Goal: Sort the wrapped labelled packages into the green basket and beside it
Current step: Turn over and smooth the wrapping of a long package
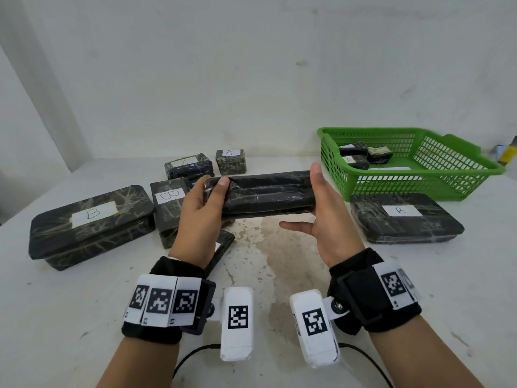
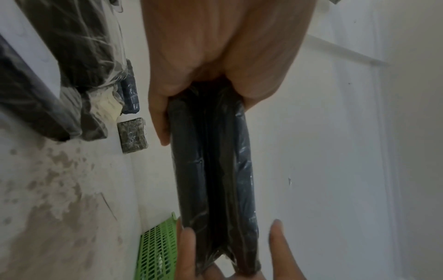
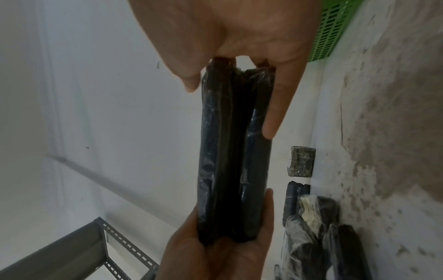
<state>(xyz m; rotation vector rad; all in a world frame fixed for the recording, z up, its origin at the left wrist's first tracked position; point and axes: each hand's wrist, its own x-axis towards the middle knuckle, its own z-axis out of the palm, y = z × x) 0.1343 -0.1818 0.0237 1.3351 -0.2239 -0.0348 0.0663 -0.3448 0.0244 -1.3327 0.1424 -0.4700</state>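
A long black wrapped package (image 1: 268,194) hangs level above the table, held by its two ends; no label shows on it. My left hand (image 1: 204,203) grips its left end, thumb curled over the top. My right hand (image 1: 321,208) supports the right end with straight fingers, and its thumb sticks out just below the package. The green basket (image 1: 377,130) stands at the back right with small packages (image 1: 361,156) inside, one marked A. A flat package marked B (image 1: 402,217) lies in front of the basket. In the wrist views the held package (image 2: 213,170) (image 3: 235,151) runs between both hands.
On the left lie a large B package (image 1: 92,222) and a smaller B package (image 1: 167,203). Two A packages (image 1: 188,166) (image 1: 230,161) sit at the back by the wall. Another dark package (image 1: 221,247) lies under my left wrist. A stained patch of table (image 1: 265,261) lies below my hands.
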